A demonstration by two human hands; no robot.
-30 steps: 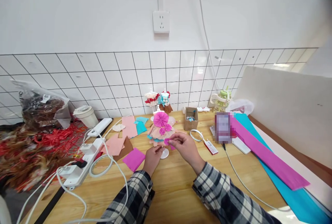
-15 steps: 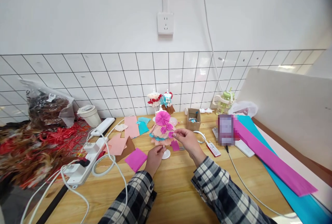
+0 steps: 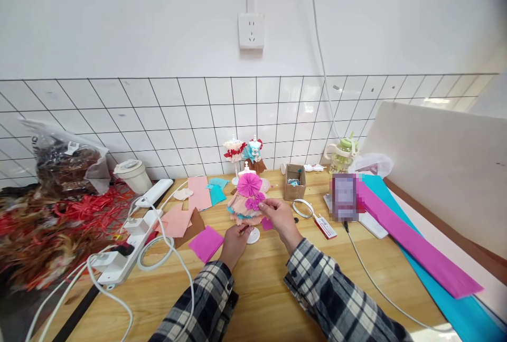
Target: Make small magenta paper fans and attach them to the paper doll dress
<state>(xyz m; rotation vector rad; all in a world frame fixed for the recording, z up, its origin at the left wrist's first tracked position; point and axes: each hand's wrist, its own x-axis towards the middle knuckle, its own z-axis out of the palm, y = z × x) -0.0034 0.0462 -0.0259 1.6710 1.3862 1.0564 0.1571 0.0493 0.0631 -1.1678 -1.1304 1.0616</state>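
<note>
Since half a second ago the right hand [image 3: 278, 214] has moved its pinched pink rosette [image 3: 261, 205] against the paper dress [image 3: 246, 202], whose stand the left hand [image 3: 234, 241] grips; excess pressure could tip it.

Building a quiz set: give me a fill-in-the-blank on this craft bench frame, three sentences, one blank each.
1. The right hand pinches a small paper flower against the doll-sized paper ____ on its stand.
2. The left hand steadies the stand's round white ____.
3. The folded sheet lying left of the left hand is coloured ____.

Missing words: dress; base; magenta
</note>
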